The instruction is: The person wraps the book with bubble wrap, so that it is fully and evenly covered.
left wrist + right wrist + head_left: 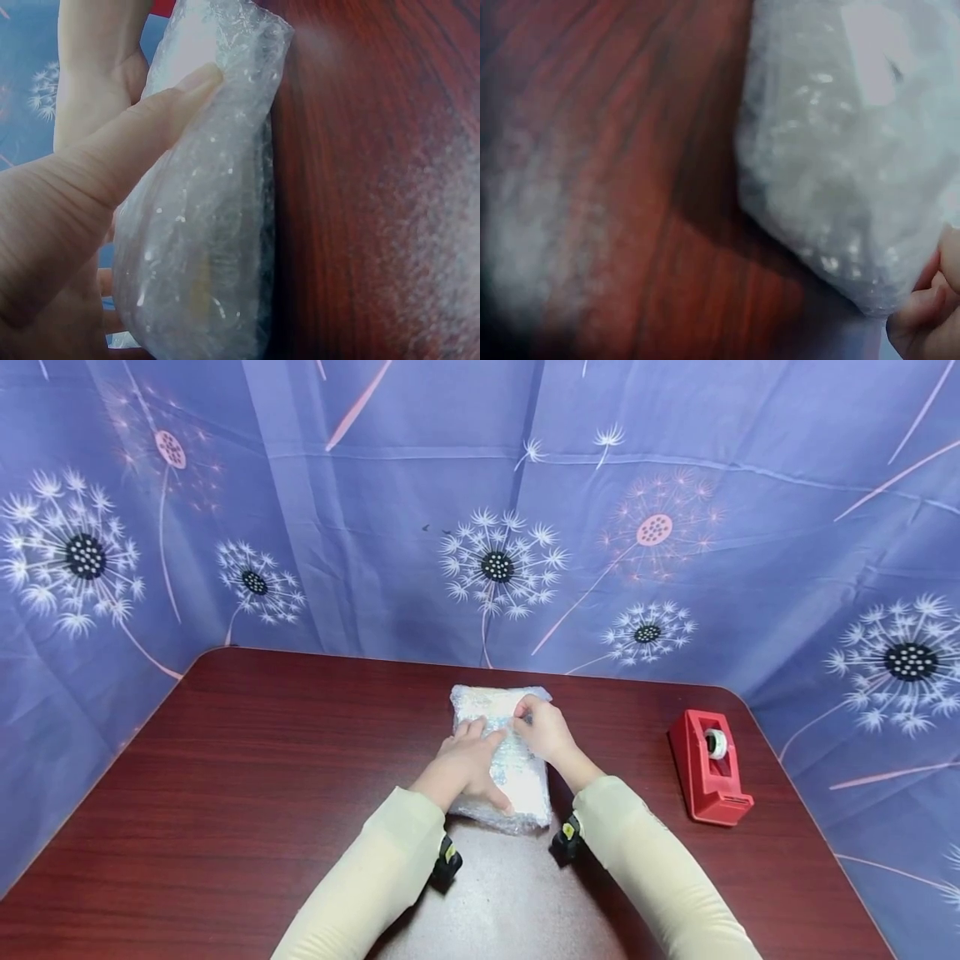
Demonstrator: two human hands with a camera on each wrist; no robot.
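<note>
A flat package in clear bubble wrap (pixel 523 781) lies on the table in front of me. My left hand (pixel 467 764) rests on its left side with fingers spread, and the thumb (pixel 161 112) lies along the wrap in the left wrist view. At the upper right of the package, my right hand (pixel 547 731) has its thumb and forefinger bent together, pinching at the bubble wrap. In the right wrist view, the fingertips (pixel 919 311) are right at a corner of the wrapped package (pixel 817 150). What lies inside the wrap is blurred.
A red tape dispenser (pixel 705 777) with a roll of tape (pixel 716 744) stands on the right of the dark red wooden table (pixel 300 735). Behind the table hangs a blue cloth (pixel 390 568) with dandelion prints.
</note>
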